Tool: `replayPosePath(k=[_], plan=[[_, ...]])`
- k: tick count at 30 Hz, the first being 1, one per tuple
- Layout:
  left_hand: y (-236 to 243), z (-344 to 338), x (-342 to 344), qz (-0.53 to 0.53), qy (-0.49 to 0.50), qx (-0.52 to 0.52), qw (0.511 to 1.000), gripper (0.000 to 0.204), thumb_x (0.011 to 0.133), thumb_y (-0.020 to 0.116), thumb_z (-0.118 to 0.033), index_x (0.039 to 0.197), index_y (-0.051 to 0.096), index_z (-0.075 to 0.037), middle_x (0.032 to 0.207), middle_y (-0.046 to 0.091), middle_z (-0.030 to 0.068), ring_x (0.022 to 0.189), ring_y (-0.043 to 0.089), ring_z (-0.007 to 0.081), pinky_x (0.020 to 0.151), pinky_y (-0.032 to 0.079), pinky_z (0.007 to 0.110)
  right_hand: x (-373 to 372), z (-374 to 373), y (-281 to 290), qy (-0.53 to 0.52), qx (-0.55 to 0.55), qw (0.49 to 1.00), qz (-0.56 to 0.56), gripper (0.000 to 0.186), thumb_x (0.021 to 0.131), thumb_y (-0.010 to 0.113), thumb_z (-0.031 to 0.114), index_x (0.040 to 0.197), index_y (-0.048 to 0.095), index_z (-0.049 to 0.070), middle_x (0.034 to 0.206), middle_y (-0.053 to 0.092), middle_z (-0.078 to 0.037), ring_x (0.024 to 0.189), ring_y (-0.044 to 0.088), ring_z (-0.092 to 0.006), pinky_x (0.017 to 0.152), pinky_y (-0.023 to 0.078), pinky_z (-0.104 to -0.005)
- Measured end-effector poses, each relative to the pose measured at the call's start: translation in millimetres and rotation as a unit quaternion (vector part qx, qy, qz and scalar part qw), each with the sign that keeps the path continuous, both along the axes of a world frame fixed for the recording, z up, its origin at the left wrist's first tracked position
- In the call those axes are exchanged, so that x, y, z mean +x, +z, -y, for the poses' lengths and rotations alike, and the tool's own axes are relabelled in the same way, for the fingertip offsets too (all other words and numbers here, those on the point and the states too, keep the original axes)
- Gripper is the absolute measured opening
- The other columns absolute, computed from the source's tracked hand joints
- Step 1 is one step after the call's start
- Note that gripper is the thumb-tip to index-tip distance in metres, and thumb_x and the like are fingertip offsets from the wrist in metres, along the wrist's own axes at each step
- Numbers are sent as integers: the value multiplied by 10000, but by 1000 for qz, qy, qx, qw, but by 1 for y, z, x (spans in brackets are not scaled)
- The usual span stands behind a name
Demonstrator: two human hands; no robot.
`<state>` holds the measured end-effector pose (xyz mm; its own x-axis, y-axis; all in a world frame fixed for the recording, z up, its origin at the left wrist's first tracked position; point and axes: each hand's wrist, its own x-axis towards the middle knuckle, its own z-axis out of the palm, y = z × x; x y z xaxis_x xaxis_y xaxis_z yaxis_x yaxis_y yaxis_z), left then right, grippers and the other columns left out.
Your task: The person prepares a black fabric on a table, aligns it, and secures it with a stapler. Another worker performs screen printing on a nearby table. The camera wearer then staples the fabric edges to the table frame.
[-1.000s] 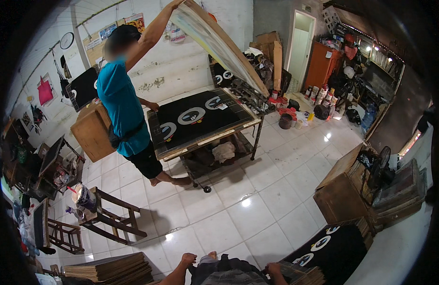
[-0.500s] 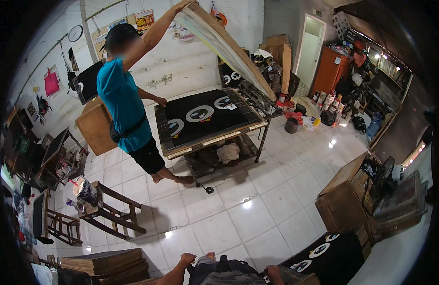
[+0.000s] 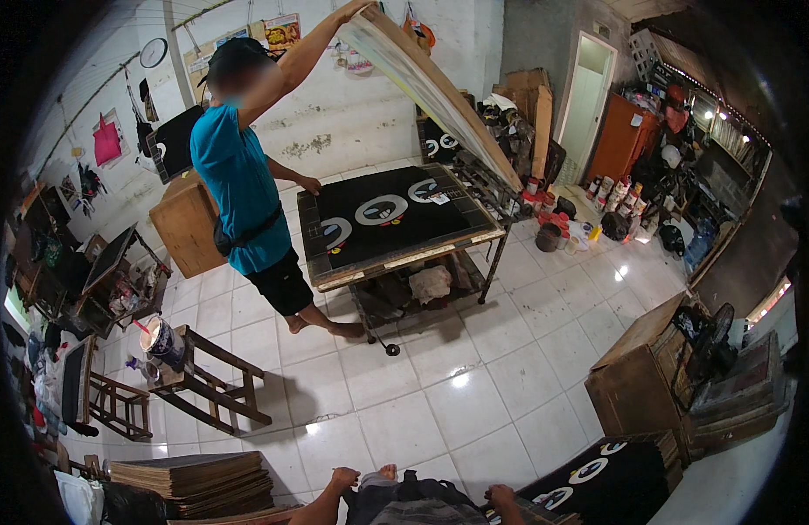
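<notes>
My left hand (image 3: 345,479) is at the lower edge beside my dark grey clothing (image 3: 409,503), fingers curled; what they hold, if anything, is unclear. My right hand (image 3: 499,496), also curled, is at the other side, near a stack of boards with black printed cloth (image 3: 623,472). Ahead, a person in a blue T-shirt (image 3: 234,175) holds up a hinged wooden-framed screen (image 3: 448,101) with one hand and has the other at the corner of a printing table (image 3: 352,282), where black cloth (image 3: 334,201) bears round white prints with small coloured details.
Board stacks (image 3: 186,486) lie at lower left, near a stool (image 3: 221,394) with a tub (image 3: 164,343). A cardboard box (image 3: 641,385) and a fan (image 3: 715,350) are at right. Paint cans (image 3: 610,197) and a bucket (image 3: 549,238) cluster on the far floor.
The whole scene has shifted slightly right in my view. The person's lower hand has moved a little along the table's corner; the screen stays raised and my hands stay low.
</notes>
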<state>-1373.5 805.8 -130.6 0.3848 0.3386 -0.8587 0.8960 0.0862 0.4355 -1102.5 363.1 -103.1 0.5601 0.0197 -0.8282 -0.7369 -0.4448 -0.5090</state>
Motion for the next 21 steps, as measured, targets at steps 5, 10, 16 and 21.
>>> replayPosePath(k=[5,10,16,21], plan=[[-14,-5,-11,0,-163,45,986,297,975,611,-319,1055,677,-41,983,735,78,757,709,190,577,550,351,-2,6,-10,53,-2,999,0,173,844,710,157,983,688,56,917,728,-82,842,716,-228,721,571,-409],[0,-3,-11,20,-218,66,973,199,943,610,-253,1003,656,-68,954,733,62,827,705,173,628,574,335,-4,23,-30,233,-20,969,78,230,705,786,191,910,705,127,937,739,-11,921,707,-183,801,568,-364],[5,-2,-3,13,-237,71,969,155,939,604,-226,978,649,-83,929,719,54,815,696,171,675,596,359,-8,22,-22,-45,37,996,-66,290,670,820,296,901,704,164,917,735,-34,927,704,-260,802,564,-422],[3,1,6,-5,-245,105,964,341,1039,481,-304,1091,726,-73,1051,755,29,828,732,146,657,595,313,-6,29,-16,460,-124,851,221,219,753,782,309,901,713,161,915,733,-87,921,699,-326,788,552,-469]])
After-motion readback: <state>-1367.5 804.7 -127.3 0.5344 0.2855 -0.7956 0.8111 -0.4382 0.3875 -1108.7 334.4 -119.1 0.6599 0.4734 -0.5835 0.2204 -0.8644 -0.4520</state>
